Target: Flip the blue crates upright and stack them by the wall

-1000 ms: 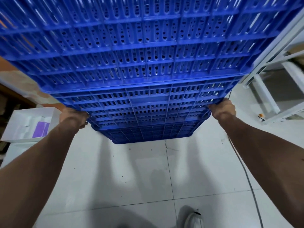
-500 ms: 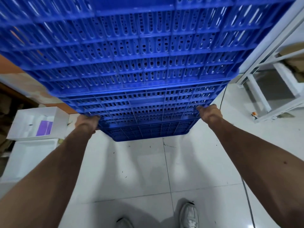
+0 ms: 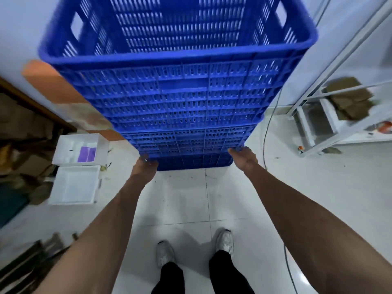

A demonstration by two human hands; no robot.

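The crates stand as one stack (image 3: 180, 98) on the floor (image 3: 180, 200), open side up and nested, with the far side close against the wall (image 3: 25, 28). The top crate (image 3: 176, 57) shows its rim and hollow inside, so it is upright.

The hands are set wide apart, low on the stack at the seam above the lowest crate. The left hand (image 3: 144, 166) is at the near left corner with its fingers curled onto the edge. The right hand (image 3: 244, 155) meets the near right corner with its fingertips. Blur hides whether it grips or only presses.

The stack lies straight ahead of both hands. Its long side runs left to right, square to the person, and its height leans slightly toward the camera. Neither hand is clearly nearer, though the right sits a little further forward. The stack looks nearly placed, so any last nudge would go straight toward the wall, evenly from both corners.

White boxes (image 3: 78, 149) sit at the floor's left edge, and a metal rack (image 3: 339, 81) stands to the right.
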